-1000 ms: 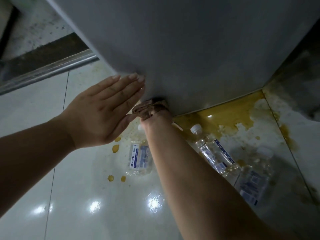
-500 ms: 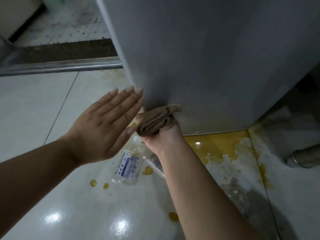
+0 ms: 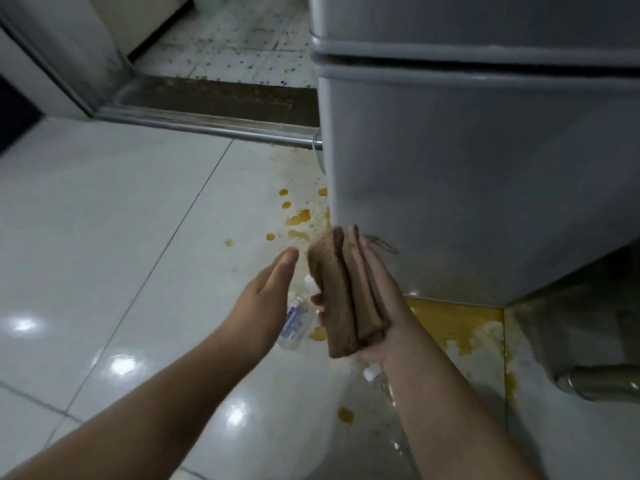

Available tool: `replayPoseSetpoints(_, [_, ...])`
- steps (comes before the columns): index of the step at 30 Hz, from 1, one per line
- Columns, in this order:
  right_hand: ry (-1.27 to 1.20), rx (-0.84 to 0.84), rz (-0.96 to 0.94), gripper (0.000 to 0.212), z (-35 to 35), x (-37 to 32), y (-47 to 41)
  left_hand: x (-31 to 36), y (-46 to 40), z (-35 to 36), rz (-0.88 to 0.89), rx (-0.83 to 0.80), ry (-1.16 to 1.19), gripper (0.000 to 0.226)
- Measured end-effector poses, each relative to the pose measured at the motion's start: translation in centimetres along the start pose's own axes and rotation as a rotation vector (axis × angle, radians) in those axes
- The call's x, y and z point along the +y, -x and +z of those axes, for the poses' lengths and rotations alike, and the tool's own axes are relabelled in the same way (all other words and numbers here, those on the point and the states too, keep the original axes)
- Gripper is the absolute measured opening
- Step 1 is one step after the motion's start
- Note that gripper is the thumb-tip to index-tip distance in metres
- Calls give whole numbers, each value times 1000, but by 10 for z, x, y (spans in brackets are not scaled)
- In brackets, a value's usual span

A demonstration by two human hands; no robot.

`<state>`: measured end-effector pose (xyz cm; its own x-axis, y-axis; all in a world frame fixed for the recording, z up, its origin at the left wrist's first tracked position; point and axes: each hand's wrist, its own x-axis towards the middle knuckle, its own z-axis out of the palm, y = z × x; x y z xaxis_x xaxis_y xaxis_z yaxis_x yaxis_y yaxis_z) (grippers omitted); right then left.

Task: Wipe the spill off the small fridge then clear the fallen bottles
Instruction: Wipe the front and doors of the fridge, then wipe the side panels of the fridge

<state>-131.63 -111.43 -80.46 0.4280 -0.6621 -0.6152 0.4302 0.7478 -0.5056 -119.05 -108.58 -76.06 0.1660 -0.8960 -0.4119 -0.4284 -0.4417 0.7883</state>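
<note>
The small grey fridge stands at the right on the white tiled floor. My right hand grips a folded brown cloth just in front of the fridge's lower left corner, off its surface. My left hand is flat with straight fingers, just left of the cloth and touching nothing. A clear plastic bottle with a blue label lies on the floor behind my hands. A second bottle's white cap shows under my right wrist. An orange-yellow spill pools along the fridge's base, with drops on the tiles.
A metal door threshold crosses the floor at the back, with speckled tiles beyond it. A metal pipe end lies at the right under the fridge's side. Bare glossy tiles spread to the left.
Both hands have come away from the fridge. My right hand has drawn the cloth up and back from the base, and my left hand no longer presses the fridge's side. The view has tilted up.
</note>
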Motion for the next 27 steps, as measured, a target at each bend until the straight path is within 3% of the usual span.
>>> replayPoseSetpoints(4, [33, 42, 116, 64, 58, -1, 50, 41, 54, -43, -225, 62, 235, 46])
replayPoseSetpoints(11, [155, 31, 309, 73, 189, -56, 178, 142, 165, -137, -412, 291, 519, 36])
replayPoseSetpoints(13, [193, 48, 293, 62, 229, -82, 217, 174, 193, -167, -440, 322, 597, 34])
replayPoseSetpoints(15, [228, 73, 245, 43, 270, -112, 257, 211, 220, -198, -425, 320, 649, 30])
replayPoseSetpoints(19, [311, 107, 175, 58, 341, -156, 332, 276, 270, -258, -331, 267, 632, 24])
replayPoseSetpoints(23, [351, 168, 89, 53, 385, -172, 401, 312, 307, -300, -157, 195, 535, 18])
replayPoseSetpoints(27, [540, 253, -59, 25, 401, -164, 463, 316, 332, -313, 38, 149, 364, 13])
